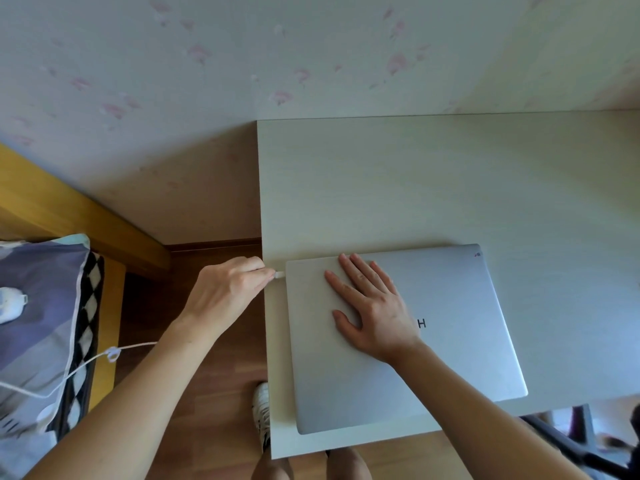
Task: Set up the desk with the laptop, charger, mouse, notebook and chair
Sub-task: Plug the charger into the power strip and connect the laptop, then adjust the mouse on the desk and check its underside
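A closed silver laptop (460,327) lies on the pale desk (433,181), near its front left corner. My right hand (370,306) rests flat on the lid, fingers spread. My left hand (228,289) pinches the white charger plug (279,274) right at the laptop's left edge. The white charger cable (83,363) trails left from under my forearm across the bed. A white mouse (10,304) lies on the bedding at the far left. No notebook is in view.
A bed with a yellow wooden frame (69,216) and a purple patterned pillow (41,327) stands at the left. Between bed and desk is wooden floor (207,393) with my shoe (262,410). A dark chair base (585,445) shows at the lower right.
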